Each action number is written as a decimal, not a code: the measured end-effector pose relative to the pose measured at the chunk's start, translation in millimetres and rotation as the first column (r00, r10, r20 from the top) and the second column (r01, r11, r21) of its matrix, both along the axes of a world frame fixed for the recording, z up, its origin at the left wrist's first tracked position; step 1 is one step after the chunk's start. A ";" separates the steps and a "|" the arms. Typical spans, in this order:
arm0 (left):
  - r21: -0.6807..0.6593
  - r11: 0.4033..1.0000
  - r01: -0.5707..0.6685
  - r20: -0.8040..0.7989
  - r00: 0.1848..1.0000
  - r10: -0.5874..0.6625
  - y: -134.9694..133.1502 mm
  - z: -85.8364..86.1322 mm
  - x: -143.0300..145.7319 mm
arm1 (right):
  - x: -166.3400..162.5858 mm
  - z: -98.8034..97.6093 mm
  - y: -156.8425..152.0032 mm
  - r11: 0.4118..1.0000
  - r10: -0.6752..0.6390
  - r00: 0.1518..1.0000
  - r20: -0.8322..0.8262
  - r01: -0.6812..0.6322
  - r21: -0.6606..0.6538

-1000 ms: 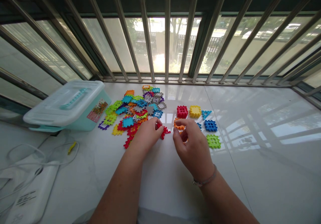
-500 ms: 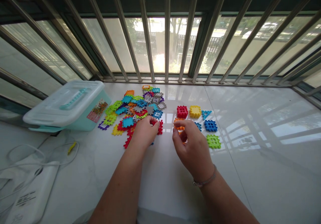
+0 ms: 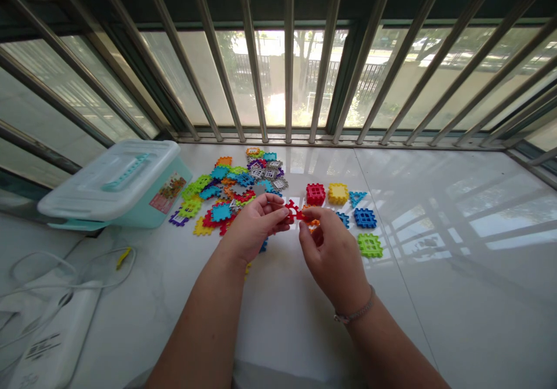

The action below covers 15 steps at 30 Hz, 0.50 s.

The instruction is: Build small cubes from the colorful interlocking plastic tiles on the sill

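My left hand (image 3: 256, 226) pinches a red interlocking building piece (image 3: 293, 209) with toothed edges, holding it out to the right above the floor. Its far end reaches the fingertips of my right hand (image 3: 328, 249); whether they touch cannot be made out. The right hand's fingers are curved, with a gap between thumb and forefinger. Behind that hand, orange pieces (image 3: 312, 222) and a blue piece (image 3: 343, 219) are partly hidden. A mixed heap of coloured pieces (image 3: 230, 186) lies beyond and left of my left hand.
Right of the heap are a red stack (image 3: 315, 194), a yellow stack (image 3: 338, 193), a blue triangle (image 3: 357, 198), a blue stack (image 3: 365, 218) and a green piece (image 3: 370, 245). A lidded box (image 3: 117, 186) and a power strip (image 3: 61, 331) stand left. Metal bars (image 3: 289, 58) line the window.
My left hand has moved slightly right from the heap's edge, bringing the red piece up to my right hand. The right hand has kept almost the same place and pose.
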<state>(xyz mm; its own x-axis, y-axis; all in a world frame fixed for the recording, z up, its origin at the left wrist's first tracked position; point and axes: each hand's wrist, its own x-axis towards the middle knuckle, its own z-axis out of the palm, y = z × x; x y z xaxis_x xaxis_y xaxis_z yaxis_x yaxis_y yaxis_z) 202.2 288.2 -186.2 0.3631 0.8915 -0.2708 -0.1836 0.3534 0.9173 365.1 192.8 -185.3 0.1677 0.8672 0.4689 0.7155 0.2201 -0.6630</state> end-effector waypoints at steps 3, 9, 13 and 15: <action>0.020 0.993 0.117 -0.028 0.993 -0.117 -1.9 1.2 -1.5 | 0.5 -1.0 0.1 1.000 -0.006 1.000 0.002 0.006 0.009; 0.100 0.960 0.263 -0.208 0.948 -0.239 -3.7 1.5 -1.9 | 0.6 -1.0 0.2 1.000 -0.024 1.000 -0.021 0.024 -0.003; 0.143 0.989 0.033 -0.321 0.947 0.015 6.3 -13.9 -5.8 | -0.8 0.3 0.2 1.000 -0.023 0.999 -0.039 0.023 -0.002; 0.180 0.980 -0.081 -0.407 0.901 0.149 12.6 -23.1 -9.6 | -1.5 0.8 0.3 1.000 -0.020 0.999 -0.037 0.020 0.003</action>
<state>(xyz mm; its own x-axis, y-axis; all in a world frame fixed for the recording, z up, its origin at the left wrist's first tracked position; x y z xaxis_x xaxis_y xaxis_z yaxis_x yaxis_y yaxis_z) 192.6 300.8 -209.3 0.1397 0.9632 -0.2297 0.1967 0.2003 0.9598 363.6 193.1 -184.5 0.2024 0.8619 0.4650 0.6945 0.2084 -0.6886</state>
